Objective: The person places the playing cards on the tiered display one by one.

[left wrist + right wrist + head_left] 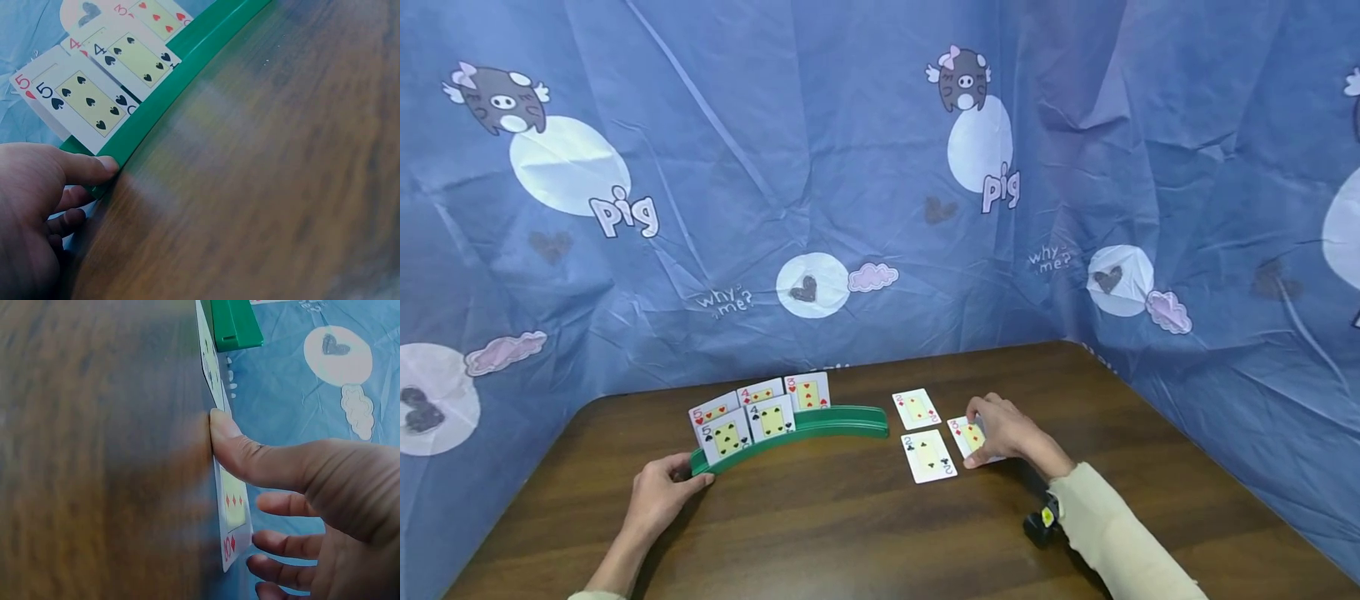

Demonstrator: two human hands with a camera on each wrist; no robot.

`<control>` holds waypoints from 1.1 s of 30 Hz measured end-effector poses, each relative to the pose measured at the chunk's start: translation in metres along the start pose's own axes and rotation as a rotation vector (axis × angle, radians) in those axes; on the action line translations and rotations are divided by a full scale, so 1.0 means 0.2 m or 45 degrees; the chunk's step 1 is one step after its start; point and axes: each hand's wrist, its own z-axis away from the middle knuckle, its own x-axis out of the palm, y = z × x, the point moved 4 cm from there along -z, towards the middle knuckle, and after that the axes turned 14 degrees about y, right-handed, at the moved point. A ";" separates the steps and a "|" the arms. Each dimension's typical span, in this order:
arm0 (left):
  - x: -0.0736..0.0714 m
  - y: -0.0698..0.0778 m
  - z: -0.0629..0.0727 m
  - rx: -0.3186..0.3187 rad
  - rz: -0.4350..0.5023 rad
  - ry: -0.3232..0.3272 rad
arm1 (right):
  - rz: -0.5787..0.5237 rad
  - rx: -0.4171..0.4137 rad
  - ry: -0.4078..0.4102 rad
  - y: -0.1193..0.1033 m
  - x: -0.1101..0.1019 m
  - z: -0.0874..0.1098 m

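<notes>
My left hand (657, 493) pinches the left end of a curved green card holder (850, 423), thumb on its front face. Standing in the holder's front row are the five of spades (727, 438) and four of spades (771, 419). Behind them rise the five of hearts (713, 408), four of diamonds (760, 392) and three of hearts (809, 393). Over at the right, my right hand (1009, 429) grips a three of diamonds (233, 506) by opposite edges, thumb at the near edge and fingertips at the far side. The hand covers part of that card.
Face up between the holder and my right hand lie the two of diamonds (916, 409) and two of clubs (928, 457). Everything rests on a brown wooden table (820, 533). A blue patterned cloth (865, 167) hangs behind and along the sides.
</notes>
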 end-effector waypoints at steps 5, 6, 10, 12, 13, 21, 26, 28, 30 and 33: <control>0.00 0.00 0.00 -0.009 0.007 0.011 | 0.081 -0.023 0.066 -0.02 -0.02 0.01; 0.00 0.01 0.00 -0.010 0.007 0.011 | 0.101 -0.030 0.081 -0.03 -0.03 0.01; 0.00 0.01 0.00 -0.019 0.011 -0.003 | 0.186 -0.077 0.129 -0.05 -0.04 0.02; 0.00 0.00 0.00 -0.018 0.011 -0.004 | 0.213 -0.098 0.153 -0.05 -0.05 0.03; 0.01 0.00 0.00 -0.017 0.012 -0.004 | 0.218 -0.103 0.164 -0.05 -0.05 0.03; 0.01 0.00 0.00 -0.016 0.019 -0.009 | 0.231 -0.095 0.230 -0.06 -0.06 0.03; 0.01 0.00 0.00 -0.007 0.019 -0.007 | 0.223 -0.049 0.211 -0.04 -0.07 0.02; 0.01 0.00 0.00 0.002 0.020 -0.003 | 0.197 -0.019 0.188 -0.03 -0.08 0.02; 0.01 0.00 0.00 0.003 0.019 -0.003 | 0.165 -0.002 0.166 -0.03 -0.09 0.02; 0.01 -0.01 0.00 -0.005 0.022 -0.008 | 0.118 -0.009 0.150 -0.02 -0.11 0.01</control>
